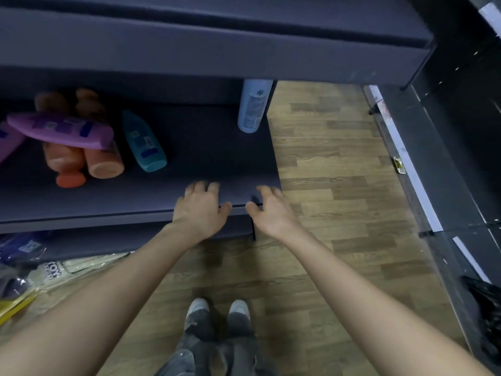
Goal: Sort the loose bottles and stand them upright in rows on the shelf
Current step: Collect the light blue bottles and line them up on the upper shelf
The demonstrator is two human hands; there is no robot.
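At the matte shelf (pixel 211 147) edge, left hand (pixel 200 211) and right hand (pixel 272 213), fingers (pixel 199 187) loosely spread, empty, near rounded bottles (pixel 62 130).

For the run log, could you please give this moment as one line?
left hand: open, empty | right hand: open, empty | pale blue bottle: upright | teal bottle, purple bottle, orange bottles: lying

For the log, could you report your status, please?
Left hand, right hand open at shelf edge. Pale bottle upright. Purple bottle lies across orange bottles.
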